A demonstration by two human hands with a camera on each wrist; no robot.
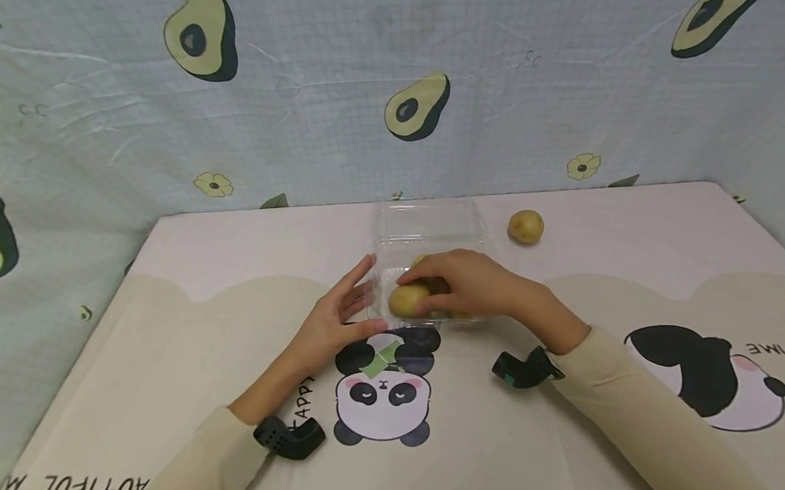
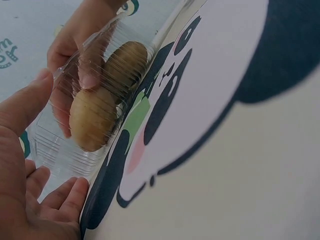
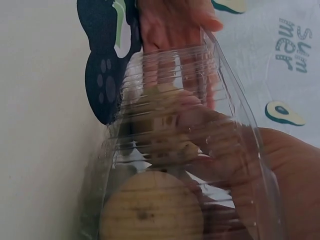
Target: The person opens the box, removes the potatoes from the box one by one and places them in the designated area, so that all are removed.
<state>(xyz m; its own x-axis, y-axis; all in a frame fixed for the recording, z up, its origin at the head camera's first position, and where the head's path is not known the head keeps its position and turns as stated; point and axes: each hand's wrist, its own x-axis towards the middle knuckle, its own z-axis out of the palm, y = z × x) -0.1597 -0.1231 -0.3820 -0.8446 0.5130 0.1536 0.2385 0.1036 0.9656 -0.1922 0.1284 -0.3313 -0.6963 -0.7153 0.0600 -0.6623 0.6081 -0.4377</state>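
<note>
A clear plastic clamshell box stands with its lid folded back, away from the person. Inside it, my right hand grips a potato between thumb and fingers. Through the ribbed wall, the left wrist view shows that potato beside another potato. A further look from the right wrist has a potato close to the near wall. My left hand rests at the box's left side, its fingers extended and thumb apart, touching the wall.
One loose potato lies on the table right of the lid. The panda-print tablecloth covers the table, and an avocado-print sheet hangs behind it. Black wrist cameras sit on both forearms.
</note>
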